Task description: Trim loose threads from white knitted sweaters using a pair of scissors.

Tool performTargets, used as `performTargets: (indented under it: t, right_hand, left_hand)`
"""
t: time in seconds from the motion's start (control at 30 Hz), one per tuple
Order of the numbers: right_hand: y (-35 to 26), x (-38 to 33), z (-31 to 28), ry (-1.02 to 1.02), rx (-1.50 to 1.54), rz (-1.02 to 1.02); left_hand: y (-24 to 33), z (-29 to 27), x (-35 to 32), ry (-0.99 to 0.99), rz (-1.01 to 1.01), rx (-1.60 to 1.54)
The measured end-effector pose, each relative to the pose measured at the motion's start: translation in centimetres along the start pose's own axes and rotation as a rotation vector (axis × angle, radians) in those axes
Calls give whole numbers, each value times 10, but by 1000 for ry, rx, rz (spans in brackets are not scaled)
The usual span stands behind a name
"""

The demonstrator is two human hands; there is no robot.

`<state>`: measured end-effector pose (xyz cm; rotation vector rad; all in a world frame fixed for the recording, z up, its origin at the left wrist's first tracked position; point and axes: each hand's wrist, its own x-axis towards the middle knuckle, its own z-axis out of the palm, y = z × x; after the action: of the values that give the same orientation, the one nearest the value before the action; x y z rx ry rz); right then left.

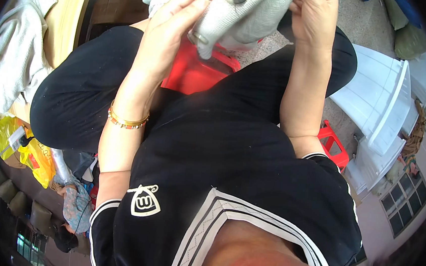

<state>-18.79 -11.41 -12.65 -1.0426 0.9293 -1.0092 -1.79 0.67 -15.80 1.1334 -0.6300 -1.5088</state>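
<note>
A pale grey-white knitted garment hangs between my two hands at the top of the view, above my lap. Two shiny, button-like pieces show on it, one near the top and one at its lower left corner. My left hand is closed on the garment's left side, fingers pressed together over the knit. At the opposite edge, my right hand pinches the cloth with curled fingers; its fingertips are partly hidden. The garment's upper part runs out of view.
Below the garment, a red plastic stool shows between my thighs. More pale knitwear lies by a light wooden tabletop at left, near a cardboard box. White plastic bins stand right. A person and yellow bags are lower left.
</note>
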Motion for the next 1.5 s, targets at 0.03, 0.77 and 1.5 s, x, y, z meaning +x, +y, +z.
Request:
performTargets:
  t: [0.03, 0.77, 1.5]
  right_hand:
    - [-4, 1, -1, 31, -37, -13]
    - [8, -20, 12, -433, -419, -589]
    - [10, -26, 19, -316, -677, -834]
  left_hand:
    - [3, 4, -1, -7, 0, 6]
    - [23, 3, -6, 58, 241, 15]
    - [18, 13, -1, 286, 802, 917]
